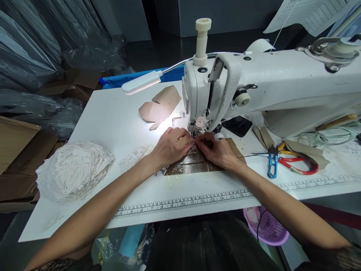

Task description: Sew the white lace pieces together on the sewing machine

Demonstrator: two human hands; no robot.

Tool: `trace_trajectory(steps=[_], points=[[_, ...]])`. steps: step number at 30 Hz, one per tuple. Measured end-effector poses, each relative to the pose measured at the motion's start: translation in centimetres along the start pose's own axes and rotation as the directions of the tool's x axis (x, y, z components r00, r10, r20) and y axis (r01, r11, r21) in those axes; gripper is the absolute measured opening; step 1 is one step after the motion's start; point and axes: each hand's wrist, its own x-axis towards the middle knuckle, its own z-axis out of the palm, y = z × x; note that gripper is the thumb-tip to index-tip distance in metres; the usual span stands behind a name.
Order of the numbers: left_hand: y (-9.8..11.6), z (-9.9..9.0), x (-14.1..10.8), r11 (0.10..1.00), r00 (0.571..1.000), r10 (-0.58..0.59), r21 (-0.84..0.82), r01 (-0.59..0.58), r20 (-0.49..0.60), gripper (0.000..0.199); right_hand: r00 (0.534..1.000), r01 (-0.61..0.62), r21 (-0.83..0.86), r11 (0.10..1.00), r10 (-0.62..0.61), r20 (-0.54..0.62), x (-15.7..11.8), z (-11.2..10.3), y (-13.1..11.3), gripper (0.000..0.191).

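Both of my hands meet at the needle of a white sewing machine. My left hand lies left of the presser foot, its fingers curled and pressed together at the tips. From the right, my right hand pinches close to the needle with thumb and forefinger. What the fingertips hold is small and mostly hidden. Below the hands is a shiny brown taped sheet with loose thread bits on it. A piece of white lace lies partly under my left forearm.
A pile of white lace sits at left, brown paper patterns behind. A black phone, blue thread snips and red-handled scissors lie right. A printed ruler runs along the front edge; a purple basket is below.
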Motion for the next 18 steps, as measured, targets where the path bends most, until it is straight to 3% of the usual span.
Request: trace_trajectory(steps=[3,9,18], points=[[-0.4,0.6,0.2,0.998,0.998,0.056,0.029,-0.055,-0.034,0.012,0.999,0.018,0.013,1.0,-0.019,0.041,0.0,-0.8,0.0,0.022],[-1.6,0.4,0.2,0.989,0.993,0.118,-0.091,-0.119,-0.009,0.013,0.997,0.073,-0.095,0.993,-0.07,0.034,-0.2,-2.7,0.9,0.021],[-1.8,1.1,0.1,0.984,0.992,0.128,-0.127,-0.126,0.007,0.009,0.98,0.188,-0.288,0.939,-0.159,0.122,-0.7,-2.3,0.9,0.025]])
